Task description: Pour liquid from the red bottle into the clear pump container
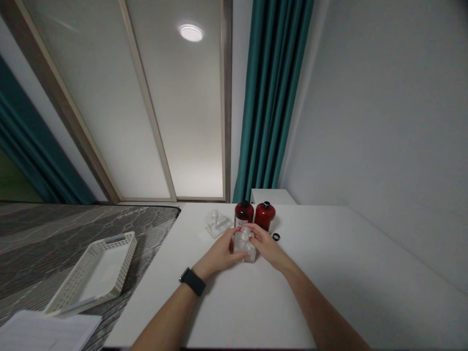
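Between my two hands is a clear plastic packet (245, 249) with a whitish pump-like piece at its top; its exact shape is hard to make out. My left hand (224, 251), with a dark watch on the wrist, grips the packet's left side, thumb in front. From the right, my right hand (265, 246) has its fingers closed on the upper part. A small dark red patch shows by my left fingers, mostly hidden. Just behind stand two dark red bottles, a labelled one (243, 212) and another (264, 214) with a dark neck. A black ring (276, 237) lies right of my right hand.
Another clear plastic packet (216, 223) with a pump-like piece lies on the white table (292, 302), left of the bottles. Lower left are a white perforated basket (126, 265) and papers (51, 331) on a grey patterned surface. A wall (395, 122) borders the table's right side.
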`<state>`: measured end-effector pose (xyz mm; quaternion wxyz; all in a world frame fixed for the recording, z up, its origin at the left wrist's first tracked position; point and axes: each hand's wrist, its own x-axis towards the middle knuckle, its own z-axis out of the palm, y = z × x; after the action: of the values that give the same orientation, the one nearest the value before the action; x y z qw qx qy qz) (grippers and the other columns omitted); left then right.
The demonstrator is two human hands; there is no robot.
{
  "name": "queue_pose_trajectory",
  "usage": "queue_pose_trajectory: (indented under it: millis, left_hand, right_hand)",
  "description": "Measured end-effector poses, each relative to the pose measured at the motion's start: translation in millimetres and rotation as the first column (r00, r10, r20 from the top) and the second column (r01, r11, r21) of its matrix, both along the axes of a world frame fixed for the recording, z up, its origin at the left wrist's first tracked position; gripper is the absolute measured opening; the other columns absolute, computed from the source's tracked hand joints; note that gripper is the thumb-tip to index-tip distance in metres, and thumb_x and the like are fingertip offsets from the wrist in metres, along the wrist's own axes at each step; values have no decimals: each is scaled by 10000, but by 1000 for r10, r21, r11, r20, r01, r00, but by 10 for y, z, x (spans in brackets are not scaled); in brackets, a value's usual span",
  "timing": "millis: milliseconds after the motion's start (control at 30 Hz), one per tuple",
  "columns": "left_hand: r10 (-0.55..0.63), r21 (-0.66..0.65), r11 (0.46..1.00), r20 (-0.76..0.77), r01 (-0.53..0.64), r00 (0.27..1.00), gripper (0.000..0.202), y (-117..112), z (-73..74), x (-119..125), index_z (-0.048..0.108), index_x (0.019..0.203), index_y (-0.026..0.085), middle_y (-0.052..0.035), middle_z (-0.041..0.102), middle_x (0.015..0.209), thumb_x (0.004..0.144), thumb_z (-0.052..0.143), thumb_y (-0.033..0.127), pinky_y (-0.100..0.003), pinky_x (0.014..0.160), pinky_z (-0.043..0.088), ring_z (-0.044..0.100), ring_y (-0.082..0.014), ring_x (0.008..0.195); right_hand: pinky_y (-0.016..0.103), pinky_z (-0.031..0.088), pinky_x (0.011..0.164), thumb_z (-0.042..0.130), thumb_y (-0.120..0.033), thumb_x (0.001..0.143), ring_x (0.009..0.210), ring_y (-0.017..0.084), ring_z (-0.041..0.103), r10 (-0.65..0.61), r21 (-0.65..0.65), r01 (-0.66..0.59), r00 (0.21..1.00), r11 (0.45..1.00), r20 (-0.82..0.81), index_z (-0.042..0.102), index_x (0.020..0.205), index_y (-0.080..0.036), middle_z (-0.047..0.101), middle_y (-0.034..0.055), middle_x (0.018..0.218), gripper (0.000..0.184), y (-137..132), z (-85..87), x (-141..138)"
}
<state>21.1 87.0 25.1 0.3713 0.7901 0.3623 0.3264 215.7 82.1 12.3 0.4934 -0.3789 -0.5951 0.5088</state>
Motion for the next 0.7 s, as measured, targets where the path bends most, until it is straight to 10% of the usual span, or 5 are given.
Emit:
queue_pose_trajectory:
  millis: [700]
  left_hand:
    - [23, -16, 1000, -31, -23, 999, 569, -1, -17, 0, 512, 1255, 167, -57, 625, 1056, 776, 776, 324, -298, 701, 453, 549, -168, 761]
  right_hand:
    - [394, 482, 983, 712, -362, 861, 1146, 219, 637, 131, 33, -129, 990, 991, -51, 487, 1362, -281, 679, 77, 1247, 555, -45, 32, 28]
